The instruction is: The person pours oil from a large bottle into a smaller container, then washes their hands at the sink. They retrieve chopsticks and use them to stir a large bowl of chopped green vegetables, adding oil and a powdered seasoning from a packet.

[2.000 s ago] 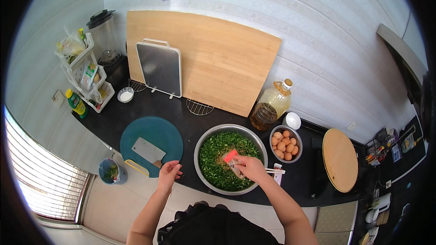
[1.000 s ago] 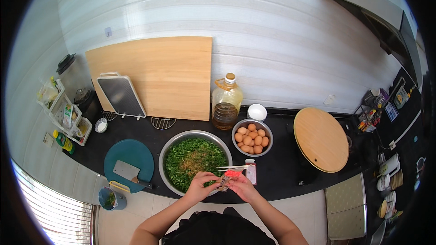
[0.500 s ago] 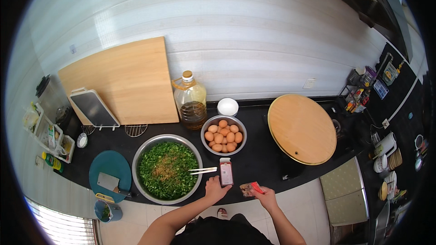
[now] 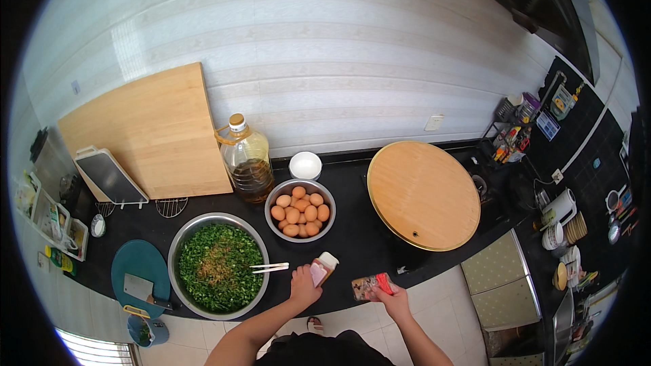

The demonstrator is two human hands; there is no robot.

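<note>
Right hand (image 4: 395, 300) is gripping a small clear seasoning packet with a red cap (image 4: 371, 287) over the black desk (image 4: 352, 240) edge, while the left hand (image 4: 303, 287) is closing on a small pink-and-white box (image 4: 321, 269), just beside wooden chopsticks (image 4: 269, 268) resting on the steel bowl of chopped greens (image 4: 218, 266); the steel bowl of brown eggs (image 4: 300, 211) is sitting behind.

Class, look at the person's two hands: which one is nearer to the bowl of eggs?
Left. The left hand sits just below the bowl of eggs, holding a small carton. The right hand is farther right, holding a small packet.
</note>
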